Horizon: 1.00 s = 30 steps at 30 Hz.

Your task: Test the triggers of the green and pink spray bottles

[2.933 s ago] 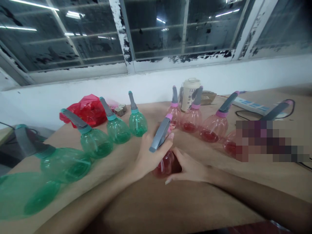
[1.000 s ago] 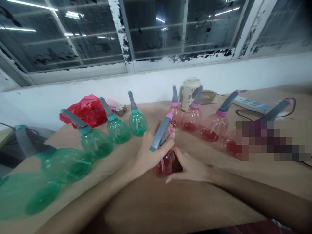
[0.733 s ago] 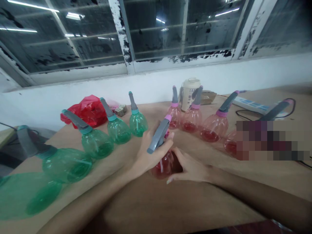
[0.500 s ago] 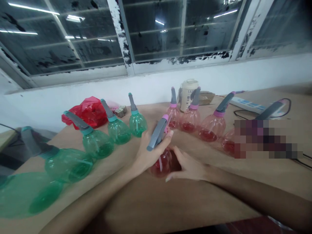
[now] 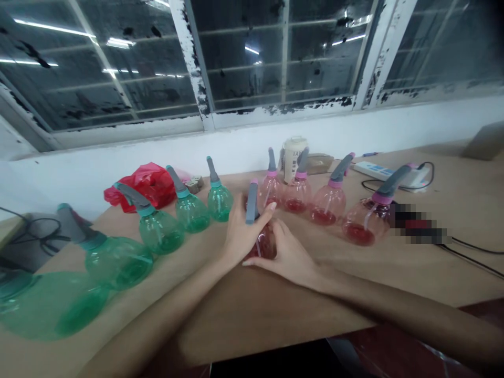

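In the middle of the table a pink spray bottle [image 5: 266, 245] with a grey trigger head stands between my hands, red liquid in its lower part. My left hand [image 5: 244, 233] is closed around its neck, just under the head, and hides the collar. Lower down, my right hand [image 5: 293, 256] wraps the round body from the right, thumb across the front. To the right runs a row of similar pink spray bottles [image 5: 328, 203]. On the left stands a row of green spray bottles [image 5: 160, 231] with green liquid inside.
Behind the bottles are a red plastic bag [image 5: 144, 184], a pale cup [image 5: 293, 157] and a brown packet [image 5: 319, 164]. A white power strip [image 5: 389, 176] with cables lies at the right. The table's front edge is near me, and a windowed wall stands behind.
My right hand has closed in on the bottle's body, its thumb now across the front. The trigger head has turned more upright in view. The camera has shifted slightly.
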Tool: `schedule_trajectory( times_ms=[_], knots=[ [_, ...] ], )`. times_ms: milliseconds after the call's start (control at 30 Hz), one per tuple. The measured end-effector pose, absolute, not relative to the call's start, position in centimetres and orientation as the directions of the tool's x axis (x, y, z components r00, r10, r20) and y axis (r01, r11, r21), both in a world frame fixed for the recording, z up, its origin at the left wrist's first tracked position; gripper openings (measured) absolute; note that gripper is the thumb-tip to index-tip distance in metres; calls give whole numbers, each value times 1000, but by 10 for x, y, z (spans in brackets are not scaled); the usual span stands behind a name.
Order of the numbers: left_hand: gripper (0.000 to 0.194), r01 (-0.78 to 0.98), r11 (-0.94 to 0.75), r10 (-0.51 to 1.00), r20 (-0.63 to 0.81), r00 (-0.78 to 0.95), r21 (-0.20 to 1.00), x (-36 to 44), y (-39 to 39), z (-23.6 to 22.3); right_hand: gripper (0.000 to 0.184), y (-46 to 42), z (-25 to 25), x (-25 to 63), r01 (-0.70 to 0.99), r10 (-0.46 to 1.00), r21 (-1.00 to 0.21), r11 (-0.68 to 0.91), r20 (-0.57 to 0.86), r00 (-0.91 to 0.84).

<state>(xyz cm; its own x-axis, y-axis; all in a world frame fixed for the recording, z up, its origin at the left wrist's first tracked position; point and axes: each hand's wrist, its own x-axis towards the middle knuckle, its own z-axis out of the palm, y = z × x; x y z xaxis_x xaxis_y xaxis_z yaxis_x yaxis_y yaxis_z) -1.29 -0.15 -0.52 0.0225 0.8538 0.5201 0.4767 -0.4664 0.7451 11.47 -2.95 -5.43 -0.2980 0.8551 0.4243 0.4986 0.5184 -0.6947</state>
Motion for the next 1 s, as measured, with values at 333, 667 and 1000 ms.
schedule_trajectory(
  times_ms=[333, 667, 1000],
  knots=[
    [73, 592, -455, 860, 500, 100, 665, -58, -19, -46, 54, 1, -41, 104, 796, 854, -402, 452, 454, -255],
    [42, 596, -314, 941, 324, 94, 739, -89, -67, -84, 68, 61, -16, 83, 918, 953, -320, 235, 261, -153],
    [37, 599, -326, 940, 320, 121, 732, -87, -67, -82, 71, 92, -12, 75, 942, 957, -263, 208, 253, -141]
  ],
)
